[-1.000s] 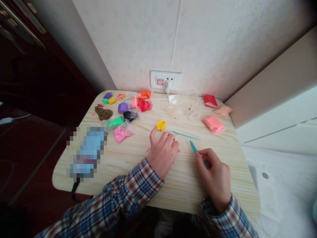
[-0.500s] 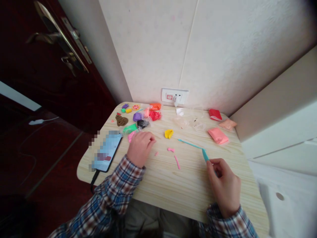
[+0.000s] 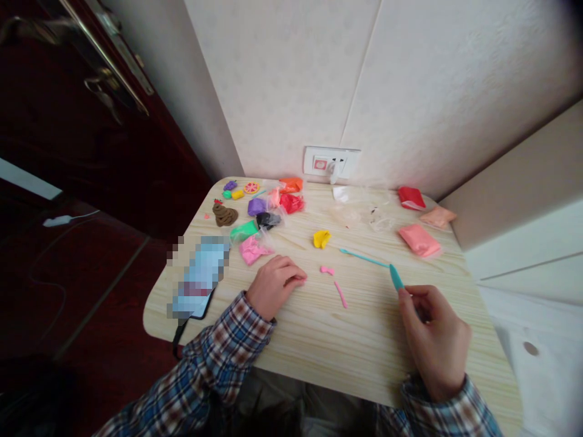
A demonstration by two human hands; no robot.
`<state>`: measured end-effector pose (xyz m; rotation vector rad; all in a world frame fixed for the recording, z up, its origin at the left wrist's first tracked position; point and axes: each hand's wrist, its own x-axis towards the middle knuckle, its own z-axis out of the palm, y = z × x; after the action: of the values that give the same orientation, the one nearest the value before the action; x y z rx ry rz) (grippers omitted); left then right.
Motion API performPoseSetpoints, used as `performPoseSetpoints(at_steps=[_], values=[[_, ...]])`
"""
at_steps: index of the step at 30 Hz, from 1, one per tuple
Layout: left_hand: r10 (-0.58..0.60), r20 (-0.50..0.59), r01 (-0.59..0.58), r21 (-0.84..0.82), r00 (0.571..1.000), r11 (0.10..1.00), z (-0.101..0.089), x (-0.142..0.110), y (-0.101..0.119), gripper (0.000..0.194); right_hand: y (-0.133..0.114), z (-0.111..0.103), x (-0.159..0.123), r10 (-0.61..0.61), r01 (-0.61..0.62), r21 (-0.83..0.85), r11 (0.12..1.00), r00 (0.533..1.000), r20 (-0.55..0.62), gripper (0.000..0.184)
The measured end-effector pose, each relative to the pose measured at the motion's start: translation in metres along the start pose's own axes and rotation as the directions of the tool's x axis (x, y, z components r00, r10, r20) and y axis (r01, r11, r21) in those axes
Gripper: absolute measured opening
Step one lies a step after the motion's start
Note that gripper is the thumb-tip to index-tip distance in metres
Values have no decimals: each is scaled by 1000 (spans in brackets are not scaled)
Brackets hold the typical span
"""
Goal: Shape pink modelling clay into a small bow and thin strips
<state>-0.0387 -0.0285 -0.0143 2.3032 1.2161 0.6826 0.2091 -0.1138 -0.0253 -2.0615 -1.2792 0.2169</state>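
Observation:
My right hand [image 3: 435, 334] grips a teal plastic clay knife [image 3: 396, 277], its blade pointing up and away from me. A thin blue clay tool [image 3: 364, 257] lies on the table, one end near that blade. Low over the table, my left hand [image 3: 277, 284] has its thumb and fingers pinched together, with a bit of pink at the tips where a small pink clay piece [image 3: 305, 278] is mostly hidden. Between the hands lie a pink clay bow shape [image 3: 327, 271] and a thin pink clay strip [image 3: 340, 294]. Behind them sits a lump of yellow clay [image 3: 321, 239].
Bagged clay in pink [image 3: 253, 249], green [image 3: 243, 231] and other colours sits behind my left hand, near a brown coiled clay shape [image 3: 225, 214]. A phone [image 3: 200, 279] lies at the left. Clay packets [image 3: 419, 240] are at the back right, below the wall socket [image 3: 331, 164].
My left hand has moved right and toward me, off the pink bag and onto the small pink piece. The right hand still holds the knife. The whole view has shifted slightly.

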Motion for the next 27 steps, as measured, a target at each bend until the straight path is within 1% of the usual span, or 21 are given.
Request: performPoseSetpoints(at_steps=[4, 10, 12, 15, 18, 22, 24, 27], values=[[20, 4, -20, -26, 1000, 999, -1, -2, -2, 7, -2, 0, 1, 7, -7, 11, 1000, 1000, 2, 28], [-4, -26, 2, -80, 1000, 997, -2, -3, -2, 9, 0, -1, 0, 5, -5, 28, 1000, 1000, 10, 28], [7, -53, -10, -43, 999, 999, -2, -4, -3, 10, 0, -1, 0, 4, -4, 34, 999, 1000, 13, 28], [56, -107, -50, 66, 993, 997, 0, -4, -5, 9, 0, -1, 0, 4, -5, 28, 1000, 1000, 16, 28], [95, -129, -77, 144, 987, 987, 1, -4, -5, 8, 1, -2, 0, -12, 12, 15, 1000, 1000, 12, 27], [111, -111, -86, 207, 988, 974, 2, -4, -4, 10, 1, -3, -3, -86, 86, 7, 996, 996, 17, 24], [114, -108, -84, 254, 988, 963, 3, -5, -3, 12, -2, -2, -4, -158, 157, 20, 987, 987, 38, 21], [116, -103, -78, 315, 988, 946, 3, -5, -3, 12, -12, 1, -8, -281, 276, 71, 959, 956, 79, 15]])
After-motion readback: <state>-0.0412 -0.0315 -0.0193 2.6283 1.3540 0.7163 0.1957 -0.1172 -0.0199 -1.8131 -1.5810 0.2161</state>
